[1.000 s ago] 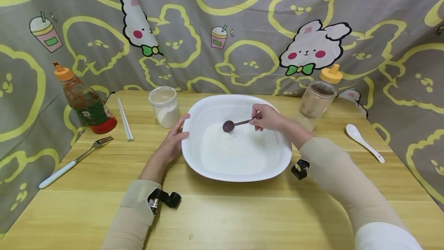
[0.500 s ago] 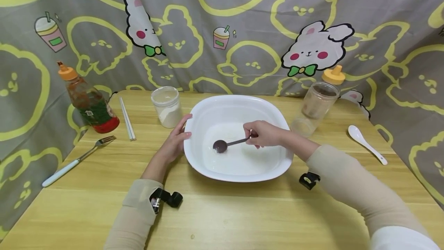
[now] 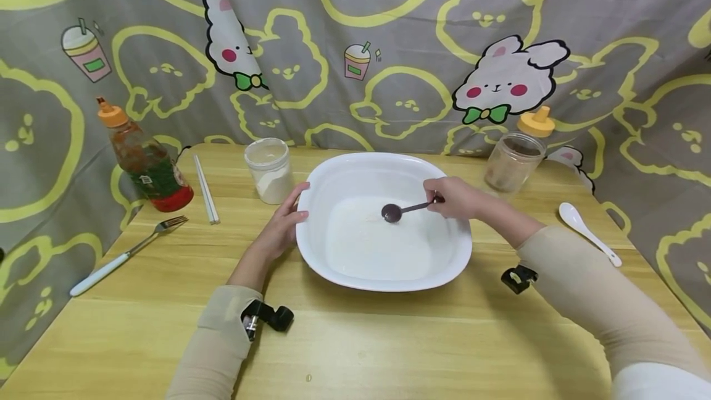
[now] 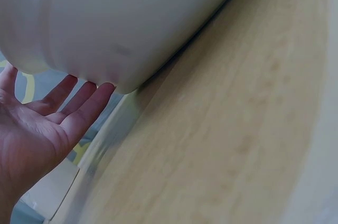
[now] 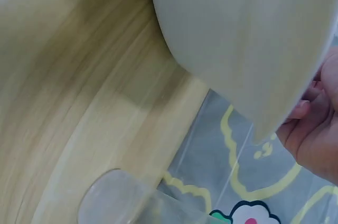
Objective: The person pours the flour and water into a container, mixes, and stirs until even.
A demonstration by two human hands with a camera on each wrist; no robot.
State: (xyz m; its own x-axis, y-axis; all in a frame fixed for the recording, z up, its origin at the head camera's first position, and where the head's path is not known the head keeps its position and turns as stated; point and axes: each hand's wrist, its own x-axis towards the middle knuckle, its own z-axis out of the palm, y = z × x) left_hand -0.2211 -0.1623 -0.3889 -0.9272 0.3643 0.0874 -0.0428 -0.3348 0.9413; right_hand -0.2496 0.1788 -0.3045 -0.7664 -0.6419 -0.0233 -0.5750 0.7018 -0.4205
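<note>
A white basin (image 3: 333, 202) with whitish contents stands on the wooden table. My left hand (image 3: 280, 227) steadies its left side, thumb and forefinger at the rim. In the left wrist view the other fingers (image 4: 95, 105) touch the basin's outer wall. My right hand (image 3: 452, 197) is above the basin's right part and pinches the handle of a small dark brown scoop spoon (image 3: 392, 213). The spoon's round bowl hangs at or just above the whitish contents; contact is unclear. In the right wrist view the basin wall (image 5: 237, 34) hides the spoon and part of the hand.
Behind the left hand stands an open jar (image 3: 273, 181) of white powder. Further left are chopsticks (image 3: 206, 193), a fork (image 3: 130, 255) and a sauce bottle (image 3: 150, 165). On the right are a clear jar (image 3: 511, 165), a yellow-capped bottle (image 3: 537, 121) and a white spoon (image 3: 589, 233).
My right hand lowered the scoop spoon to the left and nearer side of the basin, then drew it back right and up. The left hand stays at the basin's left rim.
</note>
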